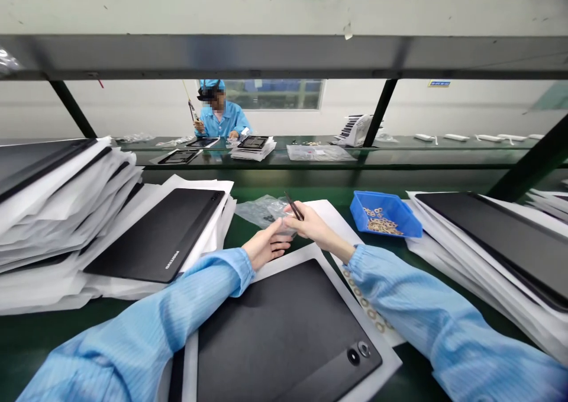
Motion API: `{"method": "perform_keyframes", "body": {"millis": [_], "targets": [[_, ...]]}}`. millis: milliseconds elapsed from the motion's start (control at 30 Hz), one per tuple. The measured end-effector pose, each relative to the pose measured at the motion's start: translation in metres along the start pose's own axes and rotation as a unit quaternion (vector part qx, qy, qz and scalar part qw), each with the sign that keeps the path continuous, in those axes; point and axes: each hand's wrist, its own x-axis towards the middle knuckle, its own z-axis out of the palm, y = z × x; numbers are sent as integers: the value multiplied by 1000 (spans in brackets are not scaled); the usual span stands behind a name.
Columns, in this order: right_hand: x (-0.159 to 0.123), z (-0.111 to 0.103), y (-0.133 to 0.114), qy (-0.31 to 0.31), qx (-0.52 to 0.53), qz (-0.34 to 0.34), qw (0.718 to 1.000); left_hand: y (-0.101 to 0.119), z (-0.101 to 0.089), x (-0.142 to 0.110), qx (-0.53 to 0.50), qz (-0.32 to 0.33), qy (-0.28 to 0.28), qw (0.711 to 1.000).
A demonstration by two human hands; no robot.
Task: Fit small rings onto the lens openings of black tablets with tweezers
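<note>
My right hand (313, 227) grips dark tweezers (293, 206), their tips pointing up and to the left. Beside it, my left hand (266, 247) pinches the near edge of a clear plastic bag (260, 209) between thumb and fingers. Small dark bits show inside the bag. Both hands almost meet above the top corner of a black tablet back cover (279, 331), which lies on a white sheet. Two round camera rings, one dark and one silvery, sit at the cover's lower right. Under my right forearm runs a strip with ring-shaped pieces (366, 307).
A blue bin (386, 212) holds many small gold rings. Stacks of black covers between white sheets stand left (155, 230) and right (501, 236). Overhead runs a shelf beam (284, 17). Across the bench, a person in blue (226, 118) works by several dark panels.
</note>
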Motion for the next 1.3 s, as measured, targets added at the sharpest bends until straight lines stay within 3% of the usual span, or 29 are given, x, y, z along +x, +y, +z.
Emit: {"method": "perform_keyframes", "body": {"millis": [167,400,733,1000,1300], "targets": [[4,-3,11,14,-17,16,1000,-14,-4,11,-76,28,12,997],[12,-21,35,73,-109,49,990,-21,-14,20,-76,21,27,997],[14,-21,44,101,-232,-18,967,-21,-14,20,-42,13,46,998],[7,-8,12,5,-235,-146,961,-21,-10,19,-27,26,55,998],[5,4,24,-18,-233,-144,961,-24,-4,19,1,39,66,997]]}}
